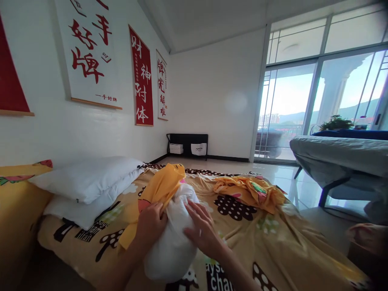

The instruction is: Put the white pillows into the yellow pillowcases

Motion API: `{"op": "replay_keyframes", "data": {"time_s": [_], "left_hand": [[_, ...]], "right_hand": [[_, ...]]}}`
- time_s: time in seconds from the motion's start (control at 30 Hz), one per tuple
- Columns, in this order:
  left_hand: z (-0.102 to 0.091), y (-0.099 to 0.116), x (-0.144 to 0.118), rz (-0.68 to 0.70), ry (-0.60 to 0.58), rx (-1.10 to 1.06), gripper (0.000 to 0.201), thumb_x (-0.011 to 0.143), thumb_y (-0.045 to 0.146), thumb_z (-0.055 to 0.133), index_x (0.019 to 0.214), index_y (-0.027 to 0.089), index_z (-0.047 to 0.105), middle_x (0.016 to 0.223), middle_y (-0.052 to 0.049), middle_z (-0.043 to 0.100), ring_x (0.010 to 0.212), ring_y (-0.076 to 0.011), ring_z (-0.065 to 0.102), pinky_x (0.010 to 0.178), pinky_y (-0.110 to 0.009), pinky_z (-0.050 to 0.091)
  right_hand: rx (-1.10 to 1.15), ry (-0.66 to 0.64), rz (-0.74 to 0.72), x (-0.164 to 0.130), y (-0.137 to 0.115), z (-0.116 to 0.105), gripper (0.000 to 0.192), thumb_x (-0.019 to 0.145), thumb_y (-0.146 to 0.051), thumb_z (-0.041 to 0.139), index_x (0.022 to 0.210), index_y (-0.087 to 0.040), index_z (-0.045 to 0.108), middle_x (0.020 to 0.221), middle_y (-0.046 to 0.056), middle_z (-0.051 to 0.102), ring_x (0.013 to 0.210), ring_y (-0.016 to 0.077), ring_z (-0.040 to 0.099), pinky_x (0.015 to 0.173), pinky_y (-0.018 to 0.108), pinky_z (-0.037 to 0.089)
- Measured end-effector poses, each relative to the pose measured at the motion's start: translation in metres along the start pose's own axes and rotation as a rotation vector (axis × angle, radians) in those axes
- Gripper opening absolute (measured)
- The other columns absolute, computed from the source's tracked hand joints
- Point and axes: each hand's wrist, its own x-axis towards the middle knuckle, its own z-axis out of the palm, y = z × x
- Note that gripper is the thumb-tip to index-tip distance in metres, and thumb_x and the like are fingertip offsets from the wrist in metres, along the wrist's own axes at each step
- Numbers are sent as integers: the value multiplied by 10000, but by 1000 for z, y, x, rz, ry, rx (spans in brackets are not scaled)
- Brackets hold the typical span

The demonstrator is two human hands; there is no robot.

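Note:
A bunched white pillow (172, 250) stands on the bed in front of me, partly inside a yellow pillowcase (165, 182) with printed figures. My left hand (151, 222) is closed on the pillowcase's edge at the pillow's left side; its fingertips are partly hidden. On the pillow's right side lies my right hand (203, 228), fingers stretched out and thumb apart, pressing against the white surface. The pillow's upper end is covered by the yellow cloth.
Two stacked white pillows (93, 178) lie at the left of the brown patterned bedsheet (236, 242). A crumpled yellow cloth (251, 192) rests at the right. Beyond are a low black shelf (188, 141), a covered grey piece of furniture (339, 153) and sliding glass doors (286, 105).

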Motion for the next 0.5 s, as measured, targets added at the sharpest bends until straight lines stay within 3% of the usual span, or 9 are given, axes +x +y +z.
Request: {"op": "replay_keyframes", "data": {"time_s": [0.1, 0.23, 0.3, 0.4, 0.5], "left_hand": [[-5, -2, 0, -98, 56, -10, 158, 817, 242, 429, 762, 185, 566, 796, -91, 673, 792, -231, 622, 702, -311, 394], [-5, -18, -4, -151, 171, -87, 118, 776, 252, 448, 708, 196, 526, 738, -75, 661, 715, -208, 593, 672, -301, 386], [-4, -26, -8, -127, 234, -115, 119, 764, 254, 444, 667, 207, 494, 677, -51, 631, 668, -192, 572, 647, -292, 385], [-2, -33, -18, -40, 306, -42, 166, 777, 257, 432, 619, 221, 466, 608, -35, 588, 631, -195, 554, 626, -301, 387], [3, -35, -33, 85, 395, 88, 150, 786, 210, 450, 643, 216, 497, 640, -42, 601, 673, -216, 569, 656, -322, 403]], "right_hand": [[30, -192, -22, 23, -18, 0, 675, 851, -514, 593, 1446, -290, 366, 1454, 65, 443, 1254, 292, 430, 1023, 468, 373], [120, -324, -104, 58, -39, 7, 561, 902, -450, 542, 1417, -265, 418, 1390, 44, 523, 1167, 245, 477, 1005, 407, 368], [130, -363, -144, 73, -47, 17, 465, 894, -394, 565, 1331, -247, 513, 1269, 21, 616, 1084, 215, 513, 950, 347, 391], [45, -440, -186, 94, -59, 37, 244, 837, -312, 608, 1054, -212, 658, 1015, 9, 699, 950, 205, 542, 827, 305, 415], [-17, -467, -202, 106, -70, 58, 123, 809, -289, 608, 854, -198, 677, 892, 34, 701, 1001, 225, 529, 794, 309, 401]]}}
